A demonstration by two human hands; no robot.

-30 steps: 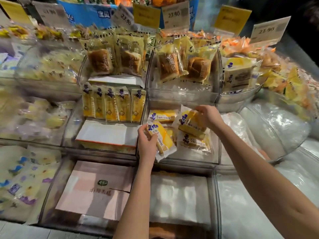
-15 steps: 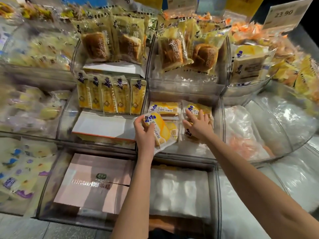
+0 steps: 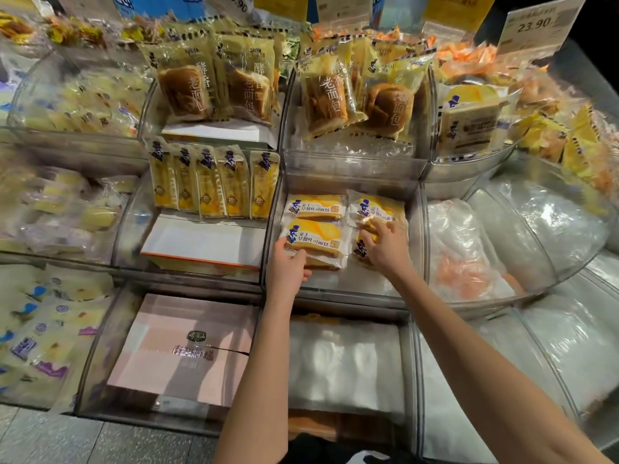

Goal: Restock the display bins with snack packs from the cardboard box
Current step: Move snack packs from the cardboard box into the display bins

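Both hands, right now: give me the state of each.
Left hand: closed, gripping the front-left snack pack by its near edge.
Right hand: open, fingers pressing on the right-side snack packs.

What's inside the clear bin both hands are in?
Four yellow bread packs show in the bin: back-left pack, back-right pack, front-left pack held by the left hand, front-right pack mostly covered by the right hand. Anything beneath them is hidden.
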